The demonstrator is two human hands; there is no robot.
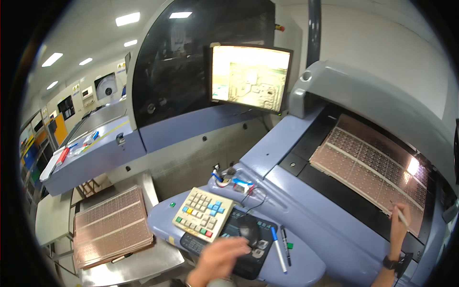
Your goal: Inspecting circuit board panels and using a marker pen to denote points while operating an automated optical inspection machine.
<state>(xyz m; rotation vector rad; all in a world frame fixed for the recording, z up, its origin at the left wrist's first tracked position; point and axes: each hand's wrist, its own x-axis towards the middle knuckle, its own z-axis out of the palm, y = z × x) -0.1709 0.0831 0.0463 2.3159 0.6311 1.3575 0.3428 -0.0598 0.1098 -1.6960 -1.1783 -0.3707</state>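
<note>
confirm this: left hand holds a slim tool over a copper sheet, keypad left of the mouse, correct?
Not quite: the head view shows the right hand, not the left hand, holding the slim tool over a copper sheet. The keypad is left of the mouse.

Two hands: one left hand [221, 260], one right hand [400, 215] with one pen-like tool [403, 218]. One watch [389, 262]. One keypad [203, 213], one mouse [248, 232], and, toward the purple worktop's [306, 265] right end, two pens [278, 248]. One screen [251, 76]. One copper-coloured panel [368, 167]; one stack of panels [112, 225], its layers uncountable. Six ceiling lights [127, 19].
</note>
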